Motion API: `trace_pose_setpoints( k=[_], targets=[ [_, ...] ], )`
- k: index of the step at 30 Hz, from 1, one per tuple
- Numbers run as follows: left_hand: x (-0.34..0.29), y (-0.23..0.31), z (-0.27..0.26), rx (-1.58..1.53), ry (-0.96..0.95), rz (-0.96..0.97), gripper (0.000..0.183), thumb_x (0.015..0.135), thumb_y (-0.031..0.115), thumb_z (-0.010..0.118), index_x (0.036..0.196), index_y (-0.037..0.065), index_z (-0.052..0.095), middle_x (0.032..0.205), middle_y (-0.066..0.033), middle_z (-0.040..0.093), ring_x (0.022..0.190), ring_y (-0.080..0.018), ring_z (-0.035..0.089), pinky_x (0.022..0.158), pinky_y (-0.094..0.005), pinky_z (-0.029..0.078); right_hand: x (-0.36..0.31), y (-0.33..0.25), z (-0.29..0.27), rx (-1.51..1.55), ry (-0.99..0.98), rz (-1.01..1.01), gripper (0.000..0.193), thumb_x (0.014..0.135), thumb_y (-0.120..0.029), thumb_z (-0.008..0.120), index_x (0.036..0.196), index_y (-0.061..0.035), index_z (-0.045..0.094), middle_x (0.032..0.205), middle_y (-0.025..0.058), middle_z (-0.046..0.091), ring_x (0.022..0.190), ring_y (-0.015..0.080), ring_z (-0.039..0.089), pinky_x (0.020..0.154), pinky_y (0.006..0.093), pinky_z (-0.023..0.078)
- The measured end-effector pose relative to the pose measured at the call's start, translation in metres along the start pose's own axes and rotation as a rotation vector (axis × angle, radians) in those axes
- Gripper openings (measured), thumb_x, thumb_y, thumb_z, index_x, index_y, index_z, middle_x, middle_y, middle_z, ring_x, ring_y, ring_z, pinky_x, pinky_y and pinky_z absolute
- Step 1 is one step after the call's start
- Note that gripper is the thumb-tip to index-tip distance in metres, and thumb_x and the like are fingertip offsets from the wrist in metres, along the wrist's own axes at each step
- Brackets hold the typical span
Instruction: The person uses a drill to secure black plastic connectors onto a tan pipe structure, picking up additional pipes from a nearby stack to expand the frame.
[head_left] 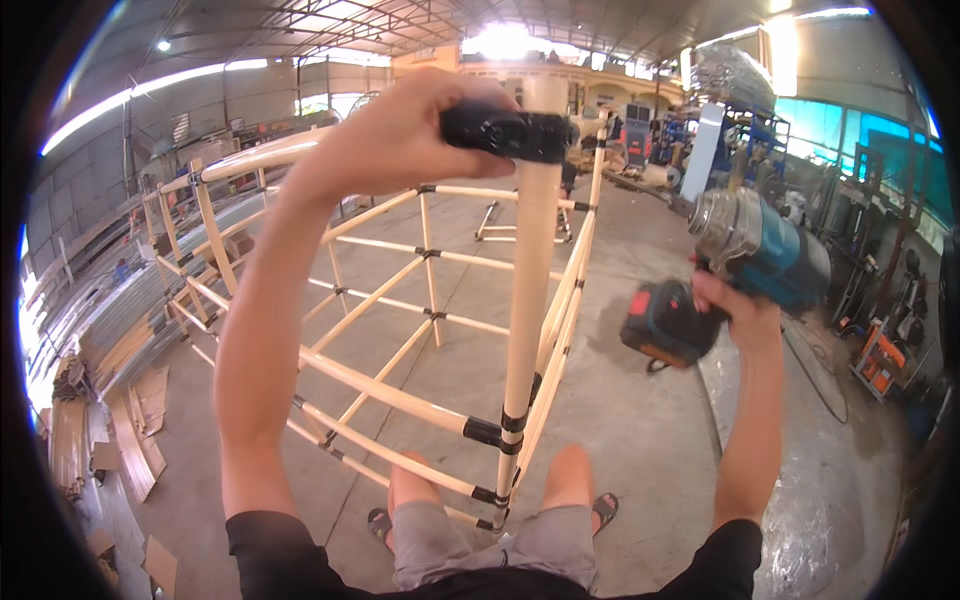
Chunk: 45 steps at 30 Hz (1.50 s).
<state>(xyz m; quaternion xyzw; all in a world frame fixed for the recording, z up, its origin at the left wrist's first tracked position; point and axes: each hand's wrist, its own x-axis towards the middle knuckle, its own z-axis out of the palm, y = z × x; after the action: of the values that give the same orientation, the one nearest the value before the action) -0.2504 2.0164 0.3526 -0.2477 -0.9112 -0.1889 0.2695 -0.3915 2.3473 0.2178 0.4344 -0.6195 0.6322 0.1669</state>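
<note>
Near the top of an upright cream pipe (531,250), my left hand (425,125) is closed around a black pipe joint (505,132) fitted on the pipe. Off to the right, apart from the frame, my right hand (738,305) grips a teal and black cordless impact driver (765,245) with a black battery (668,322) at its base. The driver is slightly blurred, and its nose tilts up and to the left. Lower on the same upright, more black joints (512,432) connect horizontal cream pipes (390,392).
A large frame of cream pipes (385,290) with black joints stands before me on the concrete floor (640,440). Cardboard pieces (135,430) and stacked lengths of material lie at left. An orange machine (882,362) and shelving stand at right. A dark cable (822,385) runs along the floor.
</note>
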Motion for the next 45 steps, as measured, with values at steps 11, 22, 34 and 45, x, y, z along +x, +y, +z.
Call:
trace_pose_setpoints(
  k=[11,22,34,45],
  targets=[
    [0.007,-0.031,-0.020,-0.062,-0.159,0.274,0.045,0.086,0.021,0.075,0.126,0.003,0.062,0.089,0.0008,0.066,0.076,-0.0048,0.057,0.064,-0.0224,0.048,-0.066,-0.127,0.090,-0.699,0.204,-0.417,0.028,0.070,-0.010,0.085,0.093,-0.0015,0.072,0.082,0.0010,0.069,0.067,0.0085,0.060,0.065,0.0241,0.047],
    [-0.003,-0.038,-0.019,0.080,0.008,0.254,0.057,0.085,0.049,0.070,0.119,0.003,0.067,0.089,-0.0081,0.069,0.078,-0.0129,0.062,0.068,-0.0274,0.048,-0.063,-0.166,0.140,-1.086,0.195,-0.220,0.032,0.075,-0.019,0.084,0.099,-0.0031,0.071,0.100,0.0032,0.071,0.089,0.0117,0.064,0.083,0.0273,0.050],
    [0.035,-0.028,0.024,0.099,0.168,0.466,0.028,0.066,0.024,0.076,0.081,0.001,0.073,0.079,-0.0180,0.070,0.078,-0.0325,0.069,0.069,-0.0401,0.053,-0.071,-0.215,0.134,-1.403,0.330,0.070,0.048,0.079,-0.023,0.080,0.117,-0.0004,0.061,0.116,0.0105,0.065,0.105,0.0196,0.061,0.093,0.0327,0.045],
    [0.038,-0.026,0.030,0.091,0.201,0.339,0.027,0.066,0.026,0.077,0.086,0.009,0.074,0.093,-0.0125,0.072,0.089,-0.0288,0.069,0.080,-0.0379,0.054,-0.054,-0.220,0.144,-1.451,0.265,0.186,0.055,0.084,-0.030,0.076,0.126,-0.0003,0.056,0.124,0.0118,0.062,0.114,0.0206,0.059,0.101,0.0335,0.040]
  ],
)
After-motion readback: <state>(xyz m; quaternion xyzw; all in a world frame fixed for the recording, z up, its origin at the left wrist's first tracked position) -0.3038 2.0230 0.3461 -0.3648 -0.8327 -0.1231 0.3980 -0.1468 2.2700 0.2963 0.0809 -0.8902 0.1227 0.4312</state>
